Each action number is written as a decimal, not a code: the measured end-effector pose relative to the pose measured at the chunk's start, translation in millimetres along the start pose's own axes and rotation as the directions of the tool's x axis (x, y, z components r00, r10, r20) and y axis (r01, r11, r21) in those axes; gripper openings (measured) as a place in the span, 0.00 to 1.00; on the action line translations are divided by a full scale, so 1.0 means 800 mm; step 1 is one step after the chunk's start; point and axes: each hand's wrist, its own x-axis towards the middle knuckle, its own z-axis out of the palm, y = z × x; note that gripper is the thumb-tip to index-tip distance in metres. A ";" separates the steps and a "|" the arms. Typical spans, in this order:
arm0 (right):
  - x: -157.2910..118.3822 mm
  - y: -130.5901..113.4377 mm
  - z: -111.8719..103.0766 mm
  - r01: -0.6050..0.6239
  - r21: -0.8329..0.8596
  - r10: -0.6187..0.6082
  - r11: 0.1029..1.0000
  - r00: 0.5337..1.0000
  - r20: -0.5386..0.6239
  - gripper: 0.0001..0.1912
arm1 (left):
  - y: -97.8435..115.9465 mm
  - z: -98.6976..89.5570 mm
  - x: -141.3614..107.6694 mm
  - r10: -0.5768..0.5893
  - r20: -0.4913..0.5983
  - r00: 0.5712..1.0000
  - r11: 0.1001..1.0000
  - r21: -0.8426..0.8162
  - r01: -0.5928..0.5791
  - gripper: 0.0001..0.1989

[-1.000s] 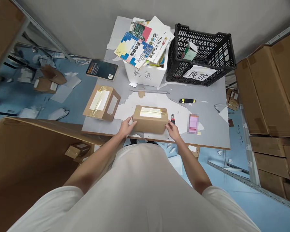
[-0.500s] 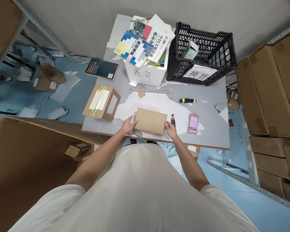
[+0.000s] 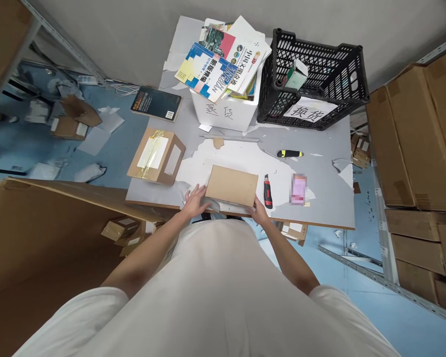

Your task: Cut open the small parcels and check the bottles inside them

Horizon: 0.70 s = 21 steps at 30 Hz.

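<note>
A flat brown cardboard box (image 3: pixel 232 186) lies near the front edge of the table, its plain face up. My left hand (image 3: pixel 195 202) is at the box's left front corner, fingers spread and stretched out over the table. At the right front corner, my right hand (image 3: pixel 259 212) grips the box, with the thumb on the front side and the fingers partly hidden along the right side. Just right of the box lies a red and black box cutter (image 3: pixel 268 192). A pixelated pink item (image 3: pixel 298 189) is farther right.
A taped carton (image 3: pixel 156 154) and a dark book (image 3: pixel 156 104) are on the left. Behind stand a white bin (image 3: pixel 223 113) heaped with books and a black crate (image 3: pixel 315 89). A yellow and black cutter (image 3: pixel 290 153) lies at right. A large open carton (image 3: pixel 59 238) adjoins the table's left front.
My left hand has let go of the box's left side and spread its fingers. My right hand has slid down from the right edge to the front corner. The box has barely moved.
</note>
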 end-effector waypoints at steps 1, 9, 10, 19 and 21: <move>0.002 -0.006 -0.002 -0.010 0.026 0.010 1.000 1.000 -0.008 0.40 | 0.000 0.001 0.002 0.004 0.009 1.000 0.997 -0.079 -0.004 0.31; 0.042 -0.062 -0.056 -0.051 -0.109 0.035 0.993 0.989 -0.145 0.25 | 0.026 -0.033 0.043 -0.007 -0.262 0.965 0.910 -0.403 -0.103 0.34; 0.049 -0.066 -0.058 -0.066 -0.146 0.044 0.987 0.988 -0.148 0.25 | 0.030 -0.035 0.049 -0.033 -0.267 0.963 0.911 -0.404 -0.081 0.33; 0.080 -0.048 -0.058 -0.174 -0.111 0.144 0.979 0.961 -0.237 0.28 | 0.029 -0.019 0.073 -0.200 -0.278 0.940 0.902 -0.426 0.066 0.32; 0.077 -0.033 -0.065 -0.277 -0.196 0.206 0.941 0.926 -0.318 0.26 | 0.029 -0.019 0.076 -0.217 -0.293 0.931 0.901 -0.427 0.076 0.31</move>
